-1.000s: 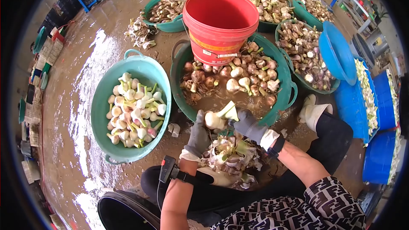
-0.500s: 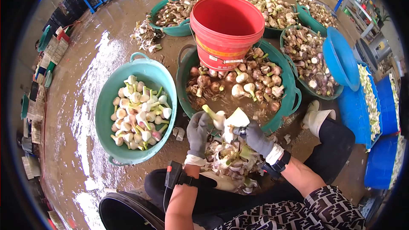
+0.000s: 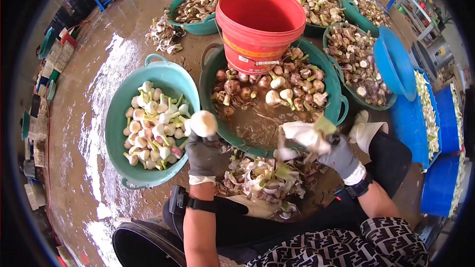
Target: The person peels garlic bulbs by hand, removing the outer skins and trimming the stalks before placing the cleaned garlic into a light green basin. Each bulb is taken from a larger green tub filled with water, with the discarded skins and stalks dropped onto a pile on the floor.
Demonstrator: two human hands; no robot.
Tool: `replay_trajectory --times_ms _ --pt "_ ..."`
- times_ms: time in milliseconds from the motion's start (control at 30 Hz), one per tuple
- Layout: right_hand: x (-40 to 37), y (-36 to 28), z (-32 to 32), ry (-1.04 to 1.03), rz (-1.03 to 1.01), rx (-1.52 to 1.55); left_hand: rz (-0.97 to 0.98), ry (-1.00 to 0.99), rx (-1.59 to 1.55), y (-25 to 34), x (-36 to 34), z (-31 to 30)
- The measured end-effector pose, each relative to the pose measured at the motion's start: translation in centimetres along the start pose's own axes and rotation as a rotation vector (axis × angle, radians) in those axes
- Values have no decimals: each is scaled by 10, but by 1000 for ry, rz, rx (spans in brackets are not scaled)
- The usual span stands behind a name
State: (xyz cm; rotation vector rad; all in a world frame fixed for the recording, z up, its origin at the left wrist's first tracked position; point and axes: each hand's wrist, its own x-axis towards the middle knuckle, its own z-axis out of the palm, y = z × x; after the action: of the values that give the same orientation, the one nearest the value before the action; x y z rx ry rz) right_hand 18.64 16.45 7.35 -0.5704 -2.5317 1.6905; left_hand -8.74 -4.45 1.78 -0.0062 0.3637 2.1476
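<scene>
Up in my grey-gloved left hand (image 3: pixel 204 154), closed round it from below, is a clean white garlic bulb (image 3: pixel 203 123) at the right rim of the green basin of peeled garlic (image 3: pixel 157 131). My right hand (image 3: pixel 340 156), also gloved, is closed on a blurred clump of papery garlic skin (image 3: pixel 308 135) with a pale green piece at its top. Between the two hands, a heap of garlic peelings (image 3: pixel 264 175) lies on the floor. Just beyond it stands a green tub (image 3: pixel 338 86) of unpeeled garlic bulbs (image 3: pixel 297 86) in muddy residue.
A red bucket (image 3: pixel 261 27) rests in the tub of unpeeled garlic. More garlic-filled tubs (image 3: pixel 203 28) stand behind and to the right, with a blue basin (image 3: pixel 396 64) and blue crates (image 3: pixel 442 188). A black container (image 3: pixel 143 247) sits at lower left on the wet floor (image 3: pixel 74 158).
My hands have moved apart. The left has carried the garlic bulb left to the basin's rim; the right has swung right with the skin stripped off the bulb.
</scene>
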Motion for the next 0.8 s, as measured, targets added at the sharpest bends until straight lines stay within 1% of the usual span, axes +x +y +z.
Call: replay_trajectory --times_ms 67,100,133,167,200,233,267,300,333,367,433,467,533,567,600,667,700,733,767,800 --pt "-6 -21 -10 -289 98 -230 282 220 -209 7 5 4" --pt "-8 -27 -14 -430 150 -345 345 260 -260 9 -1 22" --pt "-9 -28 -17 -572 207 -459 380 196 -359 11 0 29" --pt "-4 -25 -17 -516 276 -522 324 241 -296 9 -3 37" --pt "10 -20 -20 -386 289 -403 266 282 -234 6 -6 46" --pt "28 22 -22 -246 350 -41 233 269 -193 -2 -4 56" --pt "52 42 -26 -105 106 -148 169 243 -105 -9 -2 55" --pt "76 45 -27 37 246 -324 106 233 -38 -16 -2 56" --pt "100 56 -23 113 254 -579 45 219 32 -22 0 57" --pt "122 61 -21 191 258 -833 46 216 34 -28 2 59" --pt "162 52 -15 67 492 -860 14 167 187 -36 4 62" --pt "176 50 -9 17 615 -885 15 162 191 -37 6 63" --pt "190 52 3 46 744 -808 23 234 287 -37 7 65" --pt "194 60 11 101 799 -757 28 215 322 -37 9 62" --pt "194 63 14 75 800 -805 30 212 319 -38 11 60" --pt "182 69 12 -3 743 -766 1 308 450 -39 15 53" --pt "177 87 16 21 685 -779 -85 280 439 -37 19 45" --pt "166 80 18 5 565 -837 -90 279 439 -42 20 41" --pt "154 74 14 -24 536 -788 -43 198 728 -52 20 39" --pt "138 51 10 -56 508 -739 6 112 1012 -62 20 36"
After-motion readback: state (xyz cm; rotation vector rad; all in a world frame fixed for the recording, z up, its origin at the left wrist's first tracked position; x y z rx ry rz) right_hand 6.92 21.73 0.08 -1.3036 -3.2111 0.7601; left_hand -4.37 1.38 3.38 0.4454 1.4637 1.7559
